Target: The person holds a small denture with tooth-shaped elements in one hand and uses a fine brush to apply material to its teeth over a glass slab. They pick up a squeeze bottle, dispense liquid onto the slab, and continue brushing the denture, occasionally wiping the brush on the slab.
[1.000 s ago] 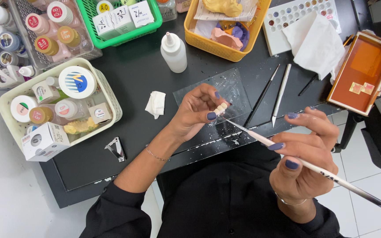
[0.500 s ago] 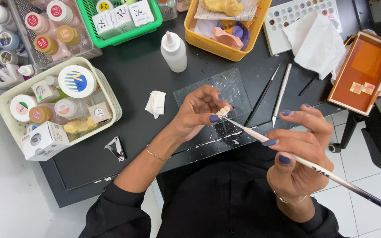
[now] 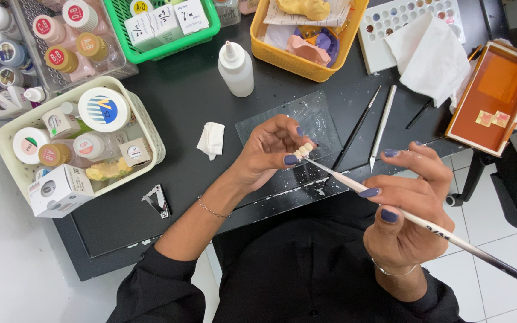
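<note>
A small white cardboard box with a printed round picture [image 3: 59, 190] is being kept at the near corner of the cream plastic basket [image 3: 151, 128], beside a wide white jar with a blue-and-yellow striped lid label [image 3: 103, 109] and smaller jars bearing green, pink and red round labels. White folded cartons with dark lettering [image 3: 166, 21] are being held upright in the green plastic basket [image 3: 169, 48] at the top. Bottles with round red and yellow cap labels [image 3: 70, 33] are being stored in the clear tray [image 3: 43, 72] at the upper left.
</note>
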